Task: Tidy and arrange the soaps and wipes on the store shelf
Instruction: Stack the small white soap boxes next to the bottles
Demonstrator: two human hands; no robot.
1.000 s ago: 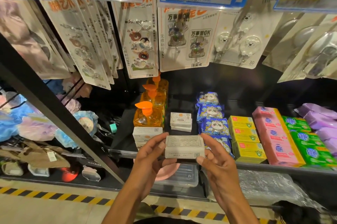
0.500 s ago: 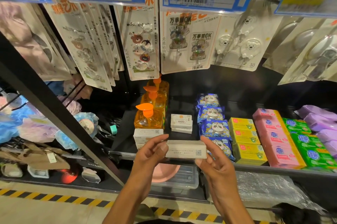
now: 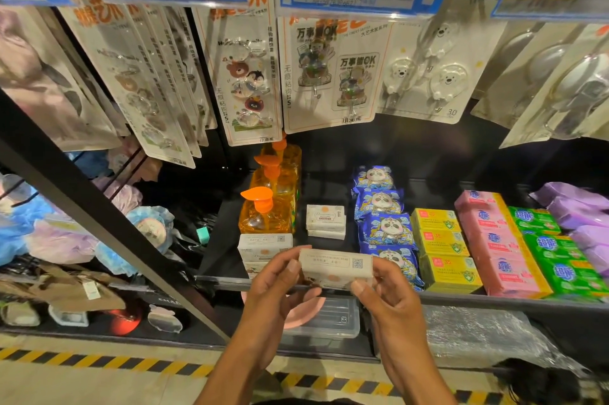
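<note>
— Item nearest?
— One white soap box, pinched at its ends by left hand and right hand, at the shelf lip.
— Step?
— Placing, likely. Next: lay it level between front stack and panda packs, ahead of rear stack.

Mid-frame, a bare lane of shelf runs front to back between the orange bottles and white boxes on the left and the blue packs on the right, with a small stack sitting halfway along it. The box held between the left hand and right hand fills the lane's front mouth. Hanging cards crowd the upper frame, leaving only a low gap above the goods.
</note>
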